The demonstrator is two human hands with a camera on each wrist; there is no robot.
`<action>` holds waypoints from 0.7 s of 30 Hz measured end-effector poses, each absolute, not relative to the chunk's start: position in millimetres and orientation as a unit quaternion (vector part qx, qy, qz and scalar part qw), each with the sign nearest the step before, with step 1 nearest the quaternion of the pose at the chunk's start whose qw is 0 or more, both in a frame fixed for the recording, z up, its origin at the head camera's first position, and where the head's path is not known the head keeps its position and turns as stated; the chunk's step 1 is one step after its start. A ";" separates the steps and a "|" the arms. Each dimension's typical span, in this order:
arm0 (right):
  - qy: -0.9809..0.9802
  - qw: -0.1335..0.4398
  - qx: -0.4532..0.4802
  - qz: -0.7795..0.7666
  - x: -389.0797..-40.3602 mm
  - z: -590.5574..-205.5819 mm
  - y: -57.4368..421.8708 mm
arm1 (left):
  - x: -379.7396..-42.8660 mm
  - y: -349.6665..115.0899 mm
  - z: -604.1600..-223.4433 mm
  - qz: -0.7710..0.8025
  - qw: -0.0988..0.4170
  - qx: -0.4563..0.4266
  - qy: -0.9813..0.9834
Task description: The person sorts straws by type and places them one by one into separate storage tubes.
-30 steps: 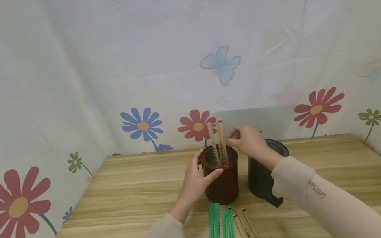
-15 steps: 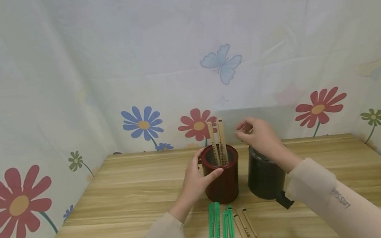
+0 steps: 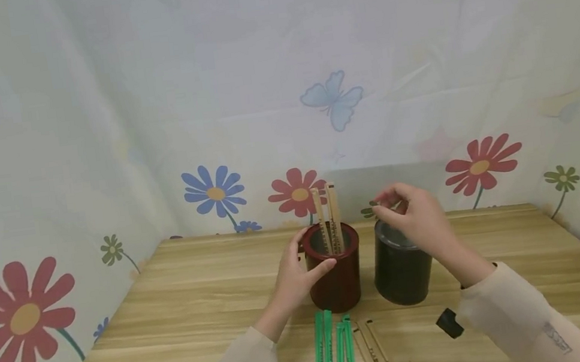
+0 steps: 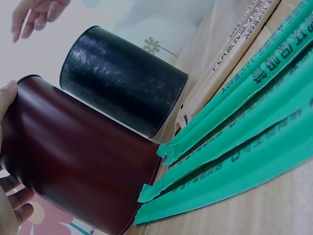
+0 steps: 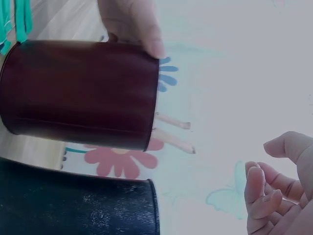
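My left hand [image 3: 293,274] grips the dark red cylindrical holder [image 3: 335,284], thumb on the near side of the rim and fingers round its left side. Upright in this holder stand a few tan paper-wrapped straws [image 3: 334,218], their tops well above the rim. Over the black cylindrical holder [image 3: 403,273], just to the right, hovers my right hand [image 3: 419,216]. Its fingers are loosely bent, with thumb and fingertips apart and nothing between them in the right wrist view. The right hand partly hides the black holder's opening in the head view.
Several green-wrapped straws [image 3: 329,351] lie side by side on the wooden table [image 3: 200,288] in front of the red holder. More tan-wrapped straws [image 3: 376,354] lie to their right. A flower-printed cloth [image 3: 235,91] hangs behind the table.
My right hand has moved right, from beside the straw tops at the red holder to above the black holder. The left hand keeps its grip on the red holder.
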State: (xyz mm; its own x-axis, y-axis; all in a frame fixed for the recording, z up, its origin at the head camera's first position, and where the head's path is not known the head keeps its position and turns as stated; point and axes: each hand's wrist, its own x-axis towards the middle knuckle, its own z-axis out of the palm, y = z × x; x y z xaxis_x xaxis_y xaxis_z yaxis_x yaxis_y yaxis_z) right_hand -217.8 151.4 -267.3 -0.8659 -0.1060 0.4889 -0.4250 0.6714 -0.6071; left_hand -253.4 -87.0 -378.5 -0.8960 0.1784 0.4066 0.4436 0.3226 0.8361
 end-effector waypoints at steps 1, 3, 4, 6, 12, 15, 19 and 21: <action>-0.888 0.214 0.151 0.377 -214.7 -267.3 152.1 | -253.5 -87.1 -378.7 -0.548 0.122 -0.193 -0.805; -0.888 0.219 0.154 0.374 -208.1 -267.8 153.0 | -254.3 -87.5 -379.5 -0.545 0.124 -0.193 -0.807; -0.889 0.218 0.155 0.372 -204.8 -268.2 153.2 | -254.7 -87.5 -379.8 -0.544 0.124 -0.192 -0.808; -0.889 0.217 0.157 0.370 -198.4 -269.5 153.6 | -254.9 -87.4 -379.9 -0.542 0.121 -0.191 -0.810; -0.888 0.225 0.155 0.370 -183.1 -272.9 154.9 | -254.8 -86.9 -380.6 -0.544 0.117 -0.189 -0.809; -0.891 0.221 0.151 0.366 -176.4 -273.5 155.5 | -255.5 -86.7 -381.3 -0.544 0.119 -0.189 -0.809; -0.901 0.207 0.146 0.352 -168.6 -276.7 156.2 | -256.4 -86.9 -382.1 -0.545 0.123 -0.191 -0.807; -0.905 0.199 0.145 0.347 -165.3 -279.9 156.2 | -256.4 -87.1 -382.2 -0.544 0.122 -0.189 -0.808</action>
State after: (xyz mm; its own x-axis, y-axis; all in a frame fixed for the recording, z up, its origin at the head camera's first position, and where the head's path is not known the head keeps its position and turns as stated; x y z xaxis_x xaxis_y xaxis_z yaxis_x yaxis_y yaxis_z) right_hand -165.3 156.2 -279.9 -0.8789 -0.1241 0.4606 -0.4001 0.7177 -0.5700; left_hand -256.4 -87.1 -382.2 -0.8984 0.1725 0.4039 0.4391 0.3357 0.8334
